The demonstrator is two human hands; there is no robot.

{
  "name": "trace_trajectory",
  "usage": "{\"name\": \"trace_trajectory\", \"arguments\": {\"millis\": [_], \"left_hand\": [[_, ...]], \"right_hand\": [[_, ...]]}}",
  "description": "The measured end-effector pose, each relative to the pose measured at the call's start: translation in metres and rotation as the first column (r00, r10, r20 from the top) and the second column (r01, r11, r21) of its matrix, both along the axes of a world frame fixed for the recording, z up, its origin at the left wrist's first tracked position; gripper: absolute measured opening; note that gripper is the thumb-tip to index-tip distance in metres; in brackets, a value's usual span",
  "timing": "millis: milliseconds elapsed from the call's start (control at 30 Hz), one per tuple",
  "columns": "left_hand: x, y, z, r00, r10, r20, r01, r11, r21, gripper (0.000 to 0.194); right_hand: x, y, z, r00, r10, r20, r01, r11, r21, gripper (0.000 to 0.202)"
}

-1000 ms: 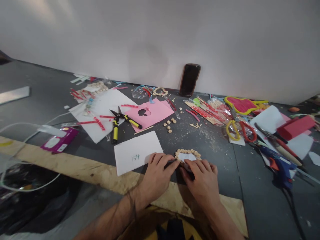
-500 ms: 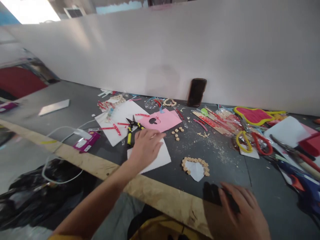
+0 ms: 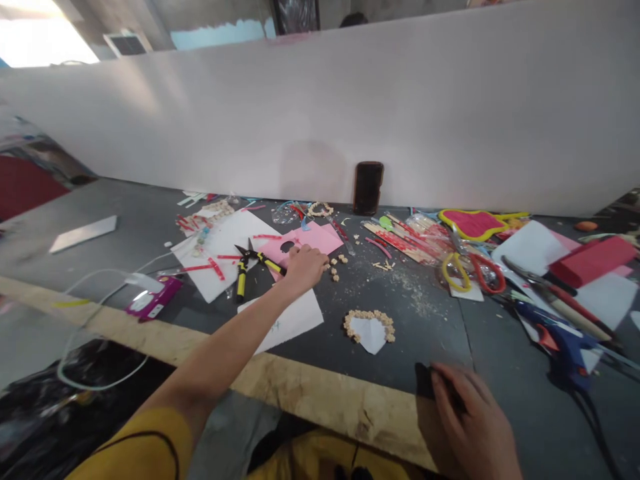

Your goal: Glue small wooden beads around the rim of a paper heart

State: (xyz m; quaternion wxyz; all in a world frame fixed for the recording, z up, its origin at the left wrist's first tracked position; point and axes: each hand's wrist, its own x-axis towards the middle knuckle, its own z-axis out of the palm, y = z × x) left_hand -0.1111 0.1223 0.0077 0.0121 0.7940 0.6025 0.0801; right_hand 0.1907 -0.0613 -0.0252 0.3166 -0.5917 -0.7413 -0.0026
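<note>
My left hand [image 3: 306, 268] reaches over the pink paper [image 3: 320, 241], its fingertips beside a few small beige clusters [image 3: 335, 274]; its fingers are bent and whether they pinch anything is hidden. My right hand [image 3: 470, 417] rests at the table's front edge, fingers loosely curved and thumb apart, with nothing visible in it. Between the hands lies a white paper heart [image 3: 370, 335] with beige clusters around its upper part. Black and yellow pliers [image 3: 242, 277] lie open left of my left hand, and a white sheet [image 3: 293, 320] is under my left forearm.
A phone [image 3: 368, 187] leans on the white board [image 3: 430, 113]. At the right are scissors [image 3: 487, 273], red-tipped sticks [image 3: 400, 241], a blue glue gun [image 3: 555, 333] and a red roll [image 3: 593, 261]. A purple power strip [image 3: 154, 299] with cables sits at the left.
My left hand has moved off the pliers' side toward the small clusters, its fingers now more bent. The camera view has shifted right. My right hand stays near the front edge.
</note>
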Motion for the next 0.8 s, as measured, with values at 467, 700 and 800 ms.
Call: {"name": "trace_trajectory", "arguments": {"millis": [467, 700, 800], "left_hand": [[0.029, -0.109, 0.018, 0.709, 0.111, 0.696, 0.142, 0.945, -0.295, 0.011], [0.045, -0.141, 0.011, 0.484, 0.239, 0.842, 0.304, 0.856, -0.418, 0.018], [0.044, -0.144, 0.007, 0.399, 0.302, 0.866, 0.356, 0.819, -0.450, 0.020]], "right_hand": [[-0.025, -0.004, 0.015, 0.976, 0.056, -0.211, -0.075, 0.994, -0.085, 0.018], [-0.067, 0.008, 0.034, 0.868, 0.168, -0.467, -0.290, 0.935, -0.203, 0.016], [-0.076, 0.012, 0.035, 0.823, 0.174, -0.541, -0.361, 0.895, -0.261, 0.017]]}}
